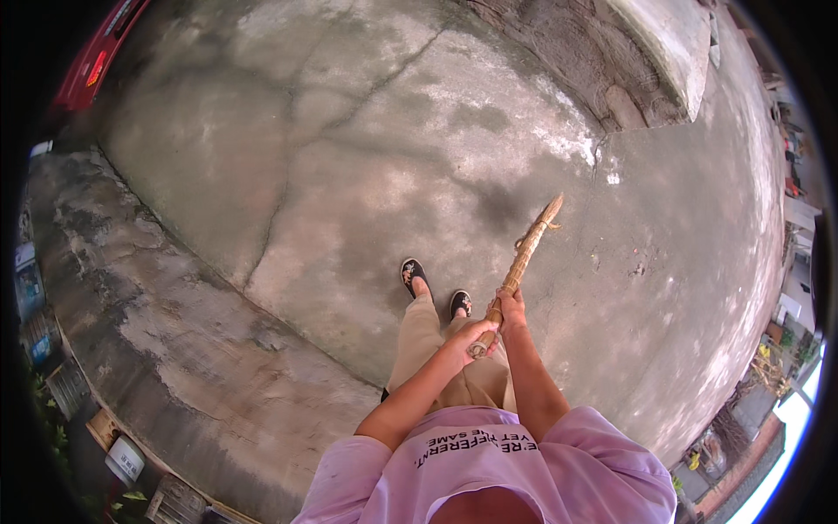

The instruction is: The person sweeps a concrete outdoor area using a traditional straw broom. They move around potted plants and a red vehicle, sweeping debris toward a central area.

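Observation:
A long bundle of dried straw-like stalks point(526, 256), tied round at several places, slants away from me, its tapered tip up and to the right. Near its blunt end my left hand point(476, 337) is closed around it. Just further along the bundle, my right hand point(510, 309) grips it too, close beside the left. The fingers on the underside are partly hidden. Below the bundle are my feet in dark patterned slip-on shoes point(414, 274) on the concrete ground.
Cracked concrete ground point(353, 216) spreads around me. A raised concrete ledge point(216, 380) runs along the left, with containers point(124, 460) beyond it. At the upper right stands a rough concrete block point(661, 59). Part of a red vehicle point(98, 62) shows at the upper left.

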Action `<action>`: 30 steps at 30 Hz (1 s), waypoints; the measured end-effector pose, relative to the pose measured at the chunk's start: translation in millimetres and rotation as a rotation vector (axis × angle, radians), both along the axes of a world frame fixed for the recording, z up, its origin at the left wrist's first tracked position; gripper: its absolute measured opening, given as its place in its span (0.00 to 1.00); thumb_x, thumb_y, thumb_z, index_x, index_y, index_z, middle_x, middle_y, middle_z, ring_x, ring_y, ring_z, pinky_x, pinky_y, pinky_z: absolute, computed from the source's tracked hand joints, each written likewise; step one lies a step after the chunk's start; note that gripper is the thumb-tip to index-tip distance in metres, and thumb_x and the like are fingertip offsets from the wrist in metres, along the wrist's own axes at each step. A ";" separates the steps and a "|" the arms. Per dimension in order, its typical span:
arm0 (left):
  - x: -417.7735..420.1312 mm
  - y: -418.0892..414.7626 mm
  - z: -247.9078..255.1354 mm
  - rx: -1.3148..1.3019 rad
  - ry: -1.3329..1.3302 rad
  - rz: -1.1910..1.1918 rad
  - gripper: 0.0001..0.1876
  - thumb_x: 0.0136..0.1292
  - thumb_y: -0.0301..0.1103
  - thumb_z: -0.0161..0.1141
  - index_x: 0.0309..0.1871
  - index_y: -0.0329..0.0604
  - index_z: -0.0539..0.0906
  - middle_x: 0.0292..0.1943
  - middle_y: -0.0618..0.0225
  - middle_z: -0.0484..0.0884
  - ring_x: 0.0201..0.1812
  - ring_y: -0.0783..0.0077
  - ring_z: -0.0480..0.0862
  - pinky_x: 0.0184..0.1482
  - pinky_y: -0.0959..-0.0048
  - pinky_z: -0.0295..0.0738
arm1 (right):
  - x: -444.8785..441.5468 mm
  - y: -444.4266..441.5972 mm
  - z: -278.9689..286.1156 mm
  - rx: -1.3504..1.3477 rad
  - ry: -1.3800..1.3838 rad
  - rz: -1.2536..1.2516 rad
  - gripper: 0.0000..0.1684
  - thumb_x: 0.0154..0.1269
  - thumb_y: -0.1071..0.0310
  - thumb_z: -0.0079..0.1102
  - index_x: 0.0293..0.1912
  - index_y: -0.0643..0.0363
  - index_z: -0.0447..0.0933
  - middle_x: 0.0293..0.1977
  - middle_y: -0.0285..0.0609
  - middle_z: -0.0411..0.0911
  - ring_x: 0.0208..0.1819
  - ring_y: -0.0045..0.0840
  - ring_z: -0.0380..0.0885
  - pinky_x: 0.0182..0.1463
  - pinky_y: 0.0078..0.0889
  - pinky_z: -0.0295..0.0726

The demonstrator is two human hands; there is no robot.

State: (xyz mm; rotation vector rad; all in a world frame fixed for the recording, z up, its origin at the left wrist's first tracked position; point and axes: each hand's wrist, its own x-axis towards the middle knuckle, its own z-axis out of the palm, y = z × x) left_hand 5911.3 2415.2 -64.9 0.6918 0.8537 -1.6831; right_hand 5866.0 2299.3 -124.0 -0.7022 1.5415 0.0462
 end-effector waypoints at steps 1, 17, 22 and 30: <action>16.8 2.8 3.6 0.002 -0.011 -0.036 0.10 0.53 0.34 0.54 0.36 0.41 0.69 0.21 0.65 0.73 0.18 0.73 0.75 0.17 0.77 0.71 | 11.1 3.0 2.4 -0.007 -0.059 -0.025 0.16 0.54 0.72 0.51 0.43 0.51 0.60 0.21 0.39 0.67 0.18 0.25 0.68 0.18 0.27 0.72; 20.9 -74.6 3.0 0.313 -0.207 0.521 0.11 0.55 0.38 0.54 0.34 0.40 0.71 0.24 0.65 0.74 0.23 0.70 0.76 0.23 0.70 0.73 | 105.4 -29.8 -30.6 0.456 -0.284 0.694 0.27 0.51 0.71 0.55 0.53 0.54 0.61 0.24 0.38 0.69 0.20 0.24 0.70 0.21 0.27 0.73; 3.6 -137.4 5.7 0.203 -0.205 0.194 0.11 0.53 0.36 0.55 0.34 0.40 0.70 0.22 0.65 0.74 0.20 0.70 0.75 0.21 0.72 0.73 | 40.0 -108.6 -32.3 0.466 -0.231 0.228 0.24 0.54 0.66 0.53 0.52 0.52 0.60 0.22 0.43 0.70 0.18 0.28 0.71 0.18 0.30 0.73; 10.9 -169.6 2.3 -0.069 -0.188 -0.173 0.11 0.53 0.37 0.53 0.28 0.38 0.71 0.16 0.65 0.72 0.15 0.73 0.73 0.17 0.76 0.68 | -1.1 -157.9 -1.1 0.245 -0.158 -0.282 0.12 0.55 0.65 0.51 0.39 0.51 0.62 0.20 0.39 0.66 0.19 0.25 0.67 0.21 0.28 0.72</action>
